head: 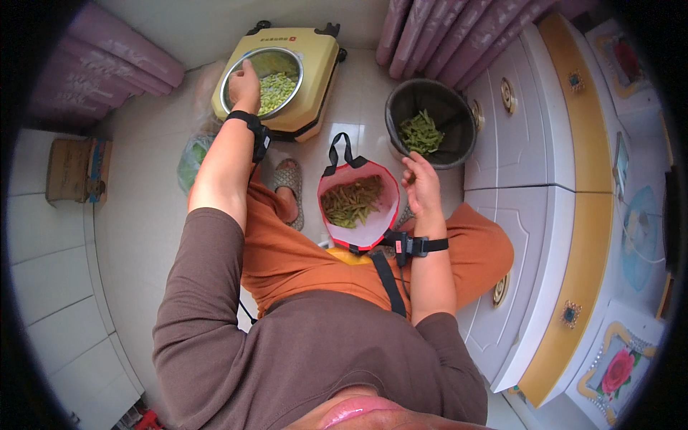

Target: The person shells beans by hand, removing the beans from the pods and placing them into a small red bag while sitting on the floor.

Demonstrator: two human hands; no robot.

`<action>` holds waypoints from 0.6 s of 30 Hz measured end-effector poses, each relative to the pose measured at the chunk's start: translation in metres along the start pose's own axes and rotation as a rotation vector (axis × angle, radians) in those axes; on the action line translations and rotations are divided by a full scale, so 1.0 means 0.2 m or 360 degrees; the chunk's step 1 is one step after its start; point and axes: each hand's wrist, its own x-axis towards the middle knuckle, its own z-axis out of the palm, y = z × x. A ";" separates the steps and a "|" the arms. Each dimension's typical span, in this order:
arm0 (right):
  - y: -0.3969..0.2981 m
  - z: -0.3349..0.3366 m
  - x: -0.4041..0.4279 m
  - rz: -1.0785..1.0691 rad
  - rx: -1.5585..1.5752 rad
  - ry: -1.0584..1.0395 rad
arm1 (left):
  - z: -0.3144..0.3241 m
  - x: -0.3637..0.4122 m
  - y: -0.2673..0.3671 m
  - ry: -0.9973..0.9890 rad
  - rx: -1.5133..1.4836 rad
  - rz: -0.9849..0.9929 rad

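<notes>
My left hand point(245, 88) is over the left side of a stainless steel bowl point(299, 94) with its fingers curled; whether they hold anything is hidden. Shelled green beans point(277, 92) cover the bowl's bottom. My right hand point(421, 185) hovers by the near rim of a dark round bin point(395, 123), its fingers bent, and I cannot tell if something is between them. Green pod shells point(421, 133) lie inside that bin. Between my legs stands a red-edged bag point(384, 215) with a pale lining and black handles, holding unshelled bean pods point(352, 201).
Under the bowl, a yellow suitcase point(317, 70) lies flat. Plastic bags point(194, 158), one with something green inside, sit left of my leg. White drawers point(516, 140) line the right side. A cardboard box point(70, 169) is at far left, and purple curtains point(430, 37) hang behind.
</notes>
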 end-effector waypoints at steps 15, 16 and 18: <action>0.08 0.15 -0.15 -0.0035 -0.0022 -0.0642 | -0.26 -0.76 0.27 -0.1220 -0.0930 -0.0367; 0.08 0.15 -0.16 -0.0001 -0.0074 -0.0672 | -0.30 -0.91 0.25 -0.1525 -0.0748 -0.0301; 0.11 0.17 -0.20 0.0069 -0.0102 -0.0760 | -0.34 -1.18 0.21 -0.1730 -0.0427 -0.0363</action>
